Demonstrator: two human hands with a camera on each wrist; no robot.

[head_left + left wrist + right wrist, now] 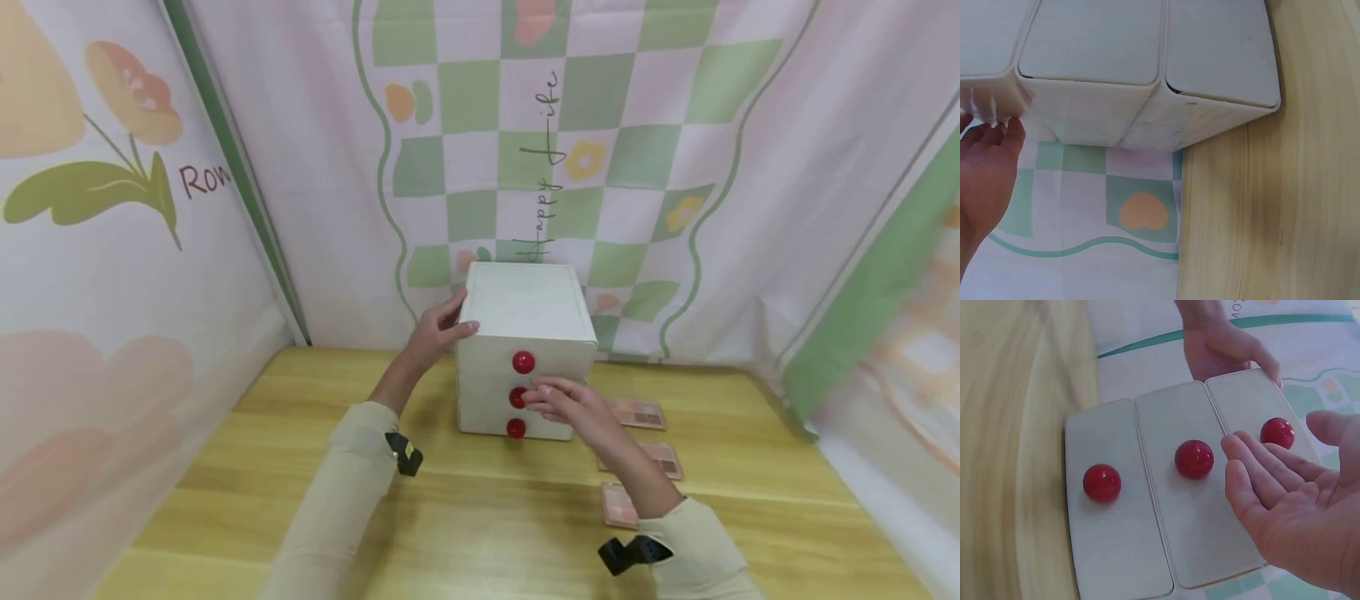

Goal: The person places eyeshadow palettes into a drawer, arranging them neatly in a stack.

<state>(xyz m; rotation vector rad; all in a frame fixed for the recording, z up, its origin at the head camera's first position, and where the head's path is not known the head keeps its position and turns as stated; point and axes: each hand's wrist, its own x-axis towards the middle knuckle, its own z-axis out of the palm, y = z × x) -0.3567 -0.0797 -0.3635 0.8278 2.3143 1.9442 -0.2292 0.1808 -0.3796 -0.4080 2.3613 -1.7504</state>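
Observation:
A white three-drawer box (527, 304) stands on the table, its front bearing a top red knob (523, 362), a middle knob (1194, 459) and a bottom knob (1102, 483). All the drawers look closed. My left hand (437, 331) rests against the box's upper left side, thumb on the top near the front edge; in the left wrist view its fingers (994, 134) touch the side wall. In front of the knobs, my right hand (1297, 494) has its fingers extended and relaxed. The right wrist view shows it apart from the middle knob and near the top one, holding nothing.
To the right of the box lie flat pinkish makeup palettes: a back one (637, 413), a middle one (663, 460) and a front one (618, 505), partly hidden by my right arm. A patterned curtain (480, 150) hangs behind the wooden table (465, 533).

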